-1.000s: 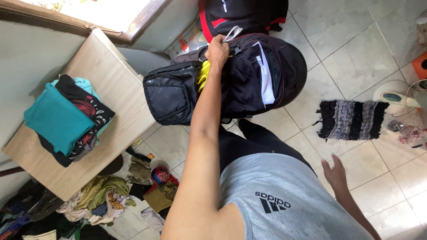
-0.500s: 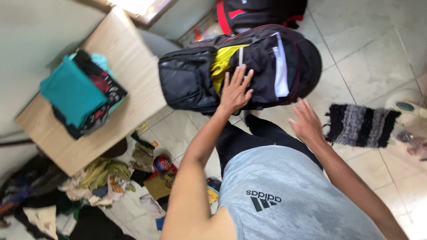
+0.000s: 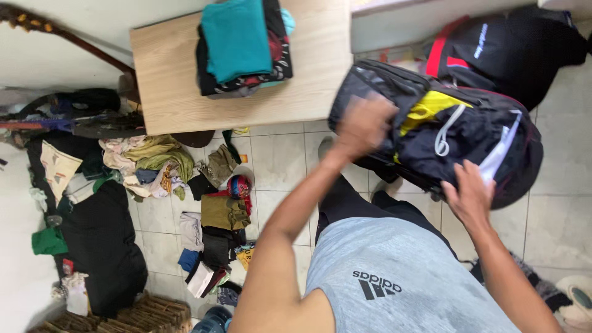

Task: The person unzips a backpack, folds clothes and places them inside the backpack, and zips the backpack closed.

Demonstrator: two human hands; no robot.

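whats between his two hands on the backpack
In the head view, between the left hand and right hand lies the black backpack, its yellow lining and a white cord loop.
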